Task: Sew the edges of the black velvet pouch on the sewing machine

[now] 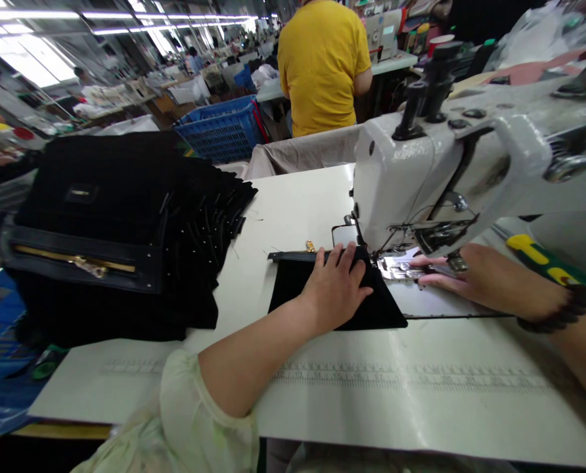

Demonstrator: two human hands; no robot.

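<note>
My left hand lies flat with its fingers spread on a black fabric panel, pressing it to the table. Along the panel's far edge runs a dark zipper strip with a gold zipper pull. The panel's right edge reaches the needle area of a white sewing machine. My right hand, with a dark beaded bracelet on the wrist, is beside the metal presser foot. Its finger and thumb close together at the metal parts there; what lies between them is too small to make out.
A tall pile of black fabric panels with gold zippers stands at the left. A yellow-and-green handled tool lies behind my right wrist. Blue crates stand beyond the table. A person in yellow sits ahead, facing away.
</note>
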